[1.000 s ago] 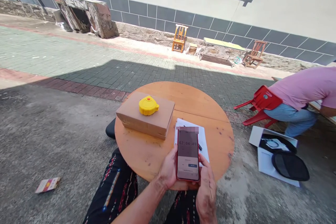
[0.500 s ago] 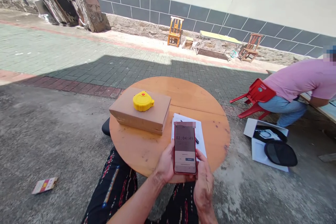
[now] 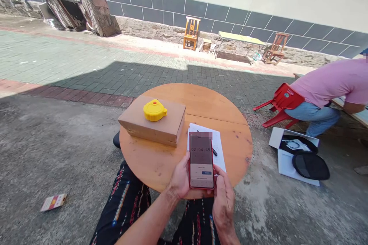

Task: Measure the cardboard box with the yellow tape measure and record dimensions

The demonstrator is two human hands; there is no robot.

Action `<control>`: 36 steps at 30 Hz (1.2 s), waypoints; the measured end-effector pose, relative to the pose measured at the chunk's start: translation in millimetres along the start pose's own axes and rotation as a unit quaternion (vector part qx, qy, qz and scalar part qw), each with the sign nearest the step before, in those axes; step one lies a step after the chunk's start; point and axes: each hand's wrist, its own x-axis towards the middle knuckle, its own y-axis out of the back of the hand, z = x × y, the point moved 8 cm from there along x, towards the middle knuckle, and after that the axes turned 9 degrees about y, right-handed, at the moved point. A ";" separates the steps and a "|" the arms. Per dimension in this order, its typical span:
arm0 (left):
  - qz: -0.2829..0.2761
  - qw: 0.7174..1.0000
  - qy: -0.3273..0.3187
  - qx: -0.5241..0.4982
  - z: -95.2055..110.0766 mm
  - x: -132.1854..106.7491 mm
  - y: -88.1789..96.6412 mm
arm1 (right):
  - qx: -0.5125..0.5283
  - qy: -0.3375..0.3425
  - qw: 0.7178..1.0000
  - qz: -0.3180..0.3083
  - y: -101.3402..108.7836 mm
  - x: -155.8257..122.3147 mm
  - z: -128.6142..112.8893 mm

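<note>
A smartphone (image 3: 201, 160) in a red case is held upright over the near edge of a round wooden table (image 3: 224, 103). Its screen reads 02:04:49, with a pale panel below. My left hand (image 3: 180, 176) is closed around the phone's left side and lower edge. At the lower right side, my right hand (image 3: 222, 199) grips the phone too, its fingers curled behind. White paper sheets (image 3: 211, 130) lie under and beyond the phone, with a black pen (image 3: 214, 152) on them partly hidden. To the left, a yellow tape measure (image 3: 154, 110) rests on a cardboard box (image 3: 152, 132).
On the right, a person in a pink shirt (image 3: 336, 80) sits on a red plastic chair (image 3: 287, 99). An open white box with a black case (image 3: 310, 165) lies on the ground nearby. Chairs and a folding table (image 3: 241, 38) stand along the far wall.
The view has shifted slightly. Both hands keep their hold on the phone, and its displayed time is the same.
</note>
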 end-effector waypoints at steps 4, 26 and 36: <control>0.010 1.000 -0.018 0.000 2.9 -0.5 0.9 | 0.000 0.010 1.000 -0.009 -1.2 2.5 -1.8; 0.084 0.995 -0.059 0.014 9.9 -6.0 6.2 | 0.087 0.000 0.994 -0.073 -4.9 3.9 6.2; 0.093 0.993 -0.071 0.016 10.6 -6.9 6.2 | 0.080 0.010 0.994 -0.070 -5.8 3.1 0.8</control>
